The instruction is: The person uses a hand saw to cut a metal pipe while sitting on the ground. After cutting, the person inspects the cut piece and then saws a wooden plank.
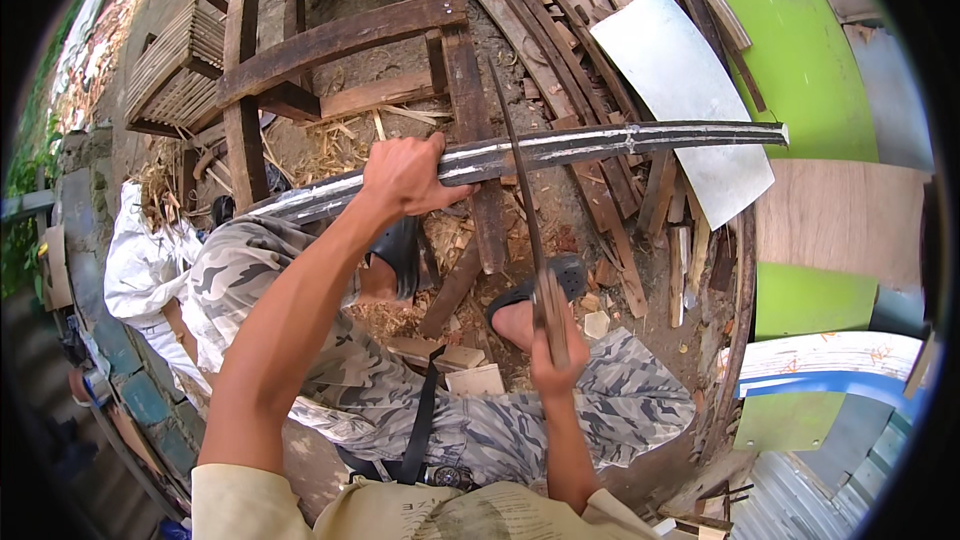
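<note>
A long black pole with white streaks (580, 145), jointed like bamboo, lies crosswise in front of me over the beam of a dark wooden frame (475, 105). Its left end passes over my left knee. My left hand (405, 175) is wrapped round the pole from above, near the beam. In my right hand (560, 360) is the wooden handle of a handsaw (527, 195), its long thin blade seen nearly edge-on and pointing away from me. The blade crosses the pole a little right of my left hand; whether its teeth have bitten in, I cannot tell.
Beyond the pole on the right lie stacked old boards (560, 20) and a pale metal sheet (680, 90). Green panels (800, 50) line the right side. A slatted wooden crate (175, 65) stands at far left. Wood chips and offcuts (475, 380) litter the ground around my sandalled feet.
</note>
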`<state>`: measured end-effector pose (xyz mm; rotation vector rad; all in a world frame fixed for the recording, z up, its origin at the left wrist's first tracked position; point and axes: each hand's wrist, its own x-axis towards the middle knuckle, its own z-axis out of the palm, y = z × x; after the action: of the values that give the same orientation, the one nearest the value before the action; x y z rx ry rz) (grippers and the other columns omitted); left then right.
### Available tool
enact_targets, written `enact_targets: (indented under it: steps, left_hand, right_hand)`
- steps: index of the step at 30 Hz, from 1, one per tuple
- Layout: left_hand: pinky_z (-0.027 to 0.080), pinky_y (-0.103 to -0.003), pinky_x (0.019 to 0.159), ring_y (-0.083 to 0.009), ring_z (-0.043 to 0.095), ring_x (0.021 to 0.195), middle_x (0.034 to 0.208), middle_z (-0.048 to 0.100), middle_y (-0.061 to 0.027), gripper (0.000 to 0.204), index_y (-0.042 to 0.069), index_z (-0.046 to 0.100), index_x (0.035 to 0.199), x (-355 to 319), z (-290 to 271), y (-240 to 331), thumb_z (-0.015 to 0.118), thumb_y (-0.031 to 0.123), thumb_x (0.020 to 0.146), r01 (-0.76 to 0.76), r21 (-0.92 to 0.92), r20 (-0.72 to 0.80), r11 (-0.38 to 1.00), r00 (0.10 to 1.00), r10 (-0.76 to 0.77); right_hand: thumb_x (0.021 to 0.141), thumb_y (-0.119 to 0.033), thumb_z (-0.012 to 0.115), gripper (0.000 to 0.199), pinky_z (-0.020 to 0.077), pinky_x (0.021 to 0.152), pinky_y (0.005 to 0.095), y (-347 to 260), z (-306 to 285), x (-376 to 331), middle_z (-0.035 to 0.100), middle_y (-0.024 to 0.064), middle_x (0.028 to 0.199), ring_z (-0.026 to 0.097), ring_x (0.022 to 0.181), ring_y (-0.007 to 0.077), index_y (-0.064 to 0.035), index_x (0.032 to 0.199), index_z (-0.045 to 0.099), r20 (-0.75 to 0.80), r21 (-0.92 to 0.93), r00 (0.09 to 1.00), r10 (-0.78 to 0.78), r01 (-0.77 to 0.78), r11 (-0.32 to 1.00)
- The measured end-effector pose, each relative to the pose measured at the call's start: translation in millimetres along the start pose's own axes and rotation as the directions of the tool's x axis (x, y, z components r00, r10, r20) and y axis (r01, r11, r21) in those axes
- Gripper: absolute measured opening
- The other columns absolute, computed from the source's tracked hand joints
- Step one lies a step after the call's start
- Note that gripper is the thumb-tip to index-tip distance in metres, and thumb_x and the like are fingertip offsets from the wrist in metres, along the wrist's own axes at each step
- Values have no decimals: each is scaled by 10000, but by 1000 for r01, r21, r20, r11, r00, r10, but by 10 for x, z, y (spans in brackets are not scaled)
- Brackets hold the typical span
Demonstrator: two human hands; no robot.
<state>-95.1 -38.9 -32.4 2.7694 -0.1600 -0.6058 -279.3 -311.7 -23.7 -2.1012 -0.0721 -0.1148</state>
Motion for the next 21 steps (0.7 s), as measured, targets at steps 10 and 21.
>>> enact_targets:
  steps: [10, 21]
  left_hand:
    - [521, -445, 558, -310, 652, 553, 635, 659, -151, 665, 38, 663, 894, 75, 102, 18, 696, 682, 729, -63, 4, -91, 998, 994, 63]
    - [549, -463, 601, -348, 682, 600, 672, 678, -188, 669, -1, 646, 897, -43, 9, 2, 715, 642, 726, 6, -7, -22, 1000, 1000, -7]
  right_hand:
    - [831, -36, 577, 538, 508, 601, 314, -54, 422, 1249, 676, 180, 807, 630, 623, 153, 52, 1361, 598, 54, 202, 986, 157, -165, 965]
    - [721, 65, 512, 605, 592, 778, 356, -152, -718, -871, 731, 285, 1094, 770, 932, 316, 174, 1314, 568, 155, -85, 976, 155, -143, 986]
